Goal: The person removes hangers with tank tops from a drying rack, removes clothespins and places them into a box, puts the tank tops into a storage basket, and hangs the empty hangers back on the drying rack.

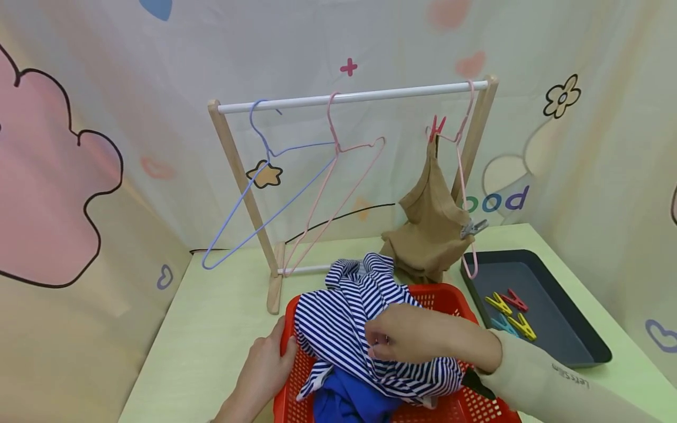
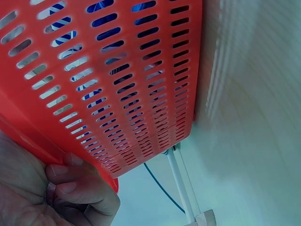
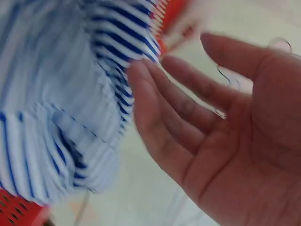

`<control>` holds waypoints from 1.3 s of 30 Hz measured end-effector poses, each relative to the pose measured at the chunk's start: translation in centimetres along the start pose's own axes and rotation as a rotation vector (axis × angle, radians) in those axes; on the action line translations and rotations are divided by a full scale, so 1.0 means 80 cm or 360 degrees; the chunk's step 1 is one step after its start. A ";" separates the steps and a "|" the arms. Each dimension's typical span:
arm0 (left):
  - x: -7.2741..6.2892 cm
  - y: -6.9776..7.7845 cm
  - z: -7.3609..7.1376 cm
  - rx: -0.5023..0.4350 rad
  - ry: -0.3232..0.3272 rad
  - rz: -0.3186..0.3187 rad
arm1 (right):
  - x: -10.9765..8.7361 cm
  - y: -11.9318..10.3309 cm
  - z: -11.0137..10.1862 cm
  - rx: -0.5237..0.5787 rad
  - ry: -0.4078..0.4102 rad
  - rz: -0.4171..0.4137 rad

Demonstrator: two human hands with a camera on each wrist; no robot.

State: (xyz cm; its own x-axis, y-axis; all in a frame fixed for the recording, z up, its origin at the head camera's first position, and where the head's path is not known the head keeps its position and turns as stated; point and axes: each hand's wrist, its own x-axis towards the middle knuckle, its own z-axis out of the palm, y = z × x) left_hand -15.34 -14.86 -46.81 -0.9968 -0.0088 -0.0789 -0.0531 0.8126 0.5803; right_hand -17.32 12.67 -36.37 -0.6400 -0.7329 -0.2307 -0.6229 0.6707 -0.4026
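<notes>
A red plastic basket with slotted walls stands at the front of the table. My left hand grips its left rim, and the left wrist view shows the fingers curled at the edge. Heaped in the basket is a navy-and-white striped garment, partly spilling over the far rim, with a blue cloth beneath it. Over the stripes hovers my right hand, fingers loosely bent. In the right wrist view its thumb stands apart from the fingers, which hold nothing; fingertips appear beside the fabric, contact unclear.
Behind the basket stands a wooden rack with a white rod. A blue hanger and pink hanger hang there; another pink hanger carries a brown garment with clothespins. Several clothespins lie in a dark tray at right.
</notes>
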 end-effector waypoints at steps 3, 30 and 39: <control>0.000 0.001 -0.001 -0.0005 -0.0008 -0.0027 | 0.011 0.000 -0.021 -0.0084 0.0247 0.0030; 0.001 0.002 0.000 0.0009 -0.0021 -0.0030 | 0.134 0.074 -0.008 -0.0142 0.0046 0.0354; -0.001 0.001 -0.001 -0.0014 0.0002 0.0002 | 0.130 0.070 -0.004 -0.0213 0.0469 -0.0028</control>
State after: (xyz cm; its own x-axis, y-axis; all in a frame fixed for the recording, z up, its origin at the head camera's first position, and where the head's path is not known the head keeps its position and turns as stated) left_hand -15.30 -14.82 -46.70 -0.9970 -0.0086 -0.0770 -0.0523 0.8076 0.5875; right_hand -27.58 8.86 -40.71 -0.7190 -0.6932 0.0497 -0.6763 0.6815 -0.2794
